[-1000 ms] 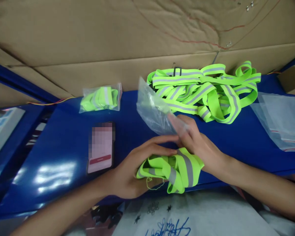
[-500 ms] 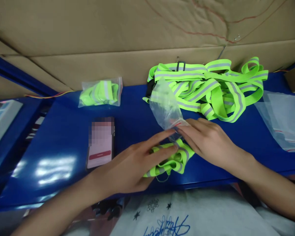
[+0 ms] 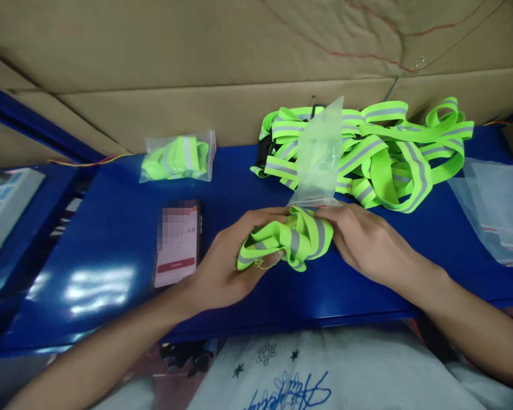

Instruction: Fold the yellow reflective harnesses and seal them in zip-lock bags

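- Surface: glossy blue tabletop (image 3: 346,296), with white light reflections at its near left.
- Room: brown cardboard sheeting (image 3: 175,51) stood along the far side, with a red string (image 3: 363,55) across its right part; yellow and red wires (image 3: 94,163) ran along its foot at far left.
- Far left: a packed bag (image 3: 177,158), clear, with green strap coiled inside. Nearer, a phone (image 3: 177,245) lay face up.
- Far right of centre: a loose heap of straps (image 3: 378,165). Right edge: flat clear bags (image 3: 504,193), overlapping, with red seal lines.
- Specimen: a strap bundle (image 3: 297,242), fluorescent green with a grey stripe, folded in uneven loops, a thin yellowish thread hanging at its left. Position: above the near middle of the tabletop, between my hands.
- Grip, left hand (image 3: 226,270): I had the bundle clasped, thumb on the near side, fingers behind.
- Grip, right hand (image 3: 363,236): I pinched an upright clear bag (image 3: 320,151) by its red-lined mouth, just beyond the bundle. Whether any strap was inside, I could not tell.
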`<state>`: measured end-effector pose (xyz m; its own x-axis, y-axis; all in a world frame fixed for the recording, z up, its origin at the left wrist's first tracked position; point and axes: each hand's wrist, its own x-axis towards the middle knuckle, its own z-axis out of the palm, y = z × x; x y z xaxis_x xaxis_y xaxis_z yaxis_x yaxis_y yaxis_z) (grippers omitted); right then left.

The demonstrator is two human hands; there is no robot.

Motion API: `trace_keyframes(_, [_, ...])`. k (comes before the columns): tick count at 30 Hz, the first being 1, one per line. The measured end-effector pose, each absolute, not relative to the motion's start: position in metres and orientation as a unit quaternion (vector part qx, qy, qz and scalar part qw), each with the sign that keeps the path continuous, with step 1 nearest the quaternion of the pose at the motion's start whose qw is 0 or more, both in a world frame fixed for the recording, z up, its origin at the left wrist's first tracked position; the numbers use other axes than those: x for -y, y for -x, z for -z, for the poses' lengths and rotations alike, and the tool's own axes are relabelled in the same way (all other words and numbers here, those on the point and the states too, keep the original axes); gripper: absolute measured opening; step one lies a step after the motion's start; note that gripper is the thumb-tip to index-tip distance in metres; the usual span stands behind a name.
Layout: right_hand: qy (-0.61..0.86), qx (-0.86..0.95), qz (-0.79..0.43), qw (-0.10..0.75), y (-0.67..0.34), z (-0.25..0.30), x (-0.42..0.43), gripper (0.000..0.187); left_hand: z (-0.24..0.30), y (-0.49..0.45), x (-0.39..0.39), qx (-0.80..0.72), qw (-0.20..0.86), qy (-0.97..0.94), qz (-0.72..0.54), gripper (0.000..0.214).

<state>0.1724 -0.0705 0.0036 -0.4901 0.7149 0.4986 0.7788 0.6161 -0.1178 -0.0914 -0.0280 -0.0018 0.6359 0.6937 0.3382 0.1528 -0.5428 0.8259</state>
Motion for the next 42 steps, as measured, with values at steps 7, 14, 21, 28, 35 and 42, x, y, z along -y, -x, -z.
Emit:
trace_keyframes(7, [0.406, 0.862, 0.002, 0.304, -0.167, 0.001, 0.072, 0.047, 0.01, 0.09, 0.028, -0.286, 0.366, -0.802, -0.374, 0.044])
trace_keyframes(14, [0.417, 0.854, 0.056, 0.307, -0.166, 0.009, 0.073, 0.047, 0.009, 0.089, 0.028, -0.322, 0.429, -0.754, -0.38, 0.04])
trace_keyframes(21, [0.454, 0.78, 0.069, 0.426, -0.162, 0.022, 0.082, 0.017, 0.006, 0.081, 0.029, -0.339, 0.436, -0.715, -0.428, 0.032])
trace_keyframes(28, [0.418, 0.814, 0.002, 0.404, -0.152, 0.017, 0.078, 0.021, 0.005, 0.08, 0.033, -0.356, 0.42, -0.667, -0.501, 0.035])
trace_keyframes(35, [0.483, 0.697, -0.15, 0.508, -0.142, 0.01, 0.073, 0.02, 0.008, 0.078, 0.022, -0.314, 0.688, -0.441, -0.483, 0.043])
trace_keyframes(42, [0.46, 0.718, -0.135, 0.504, -0.143, 0.008, 0.072, 0.015, 0.01, 0.082, 0.013, -0.271, 0.762, -0.423, -0.409, 0.034])
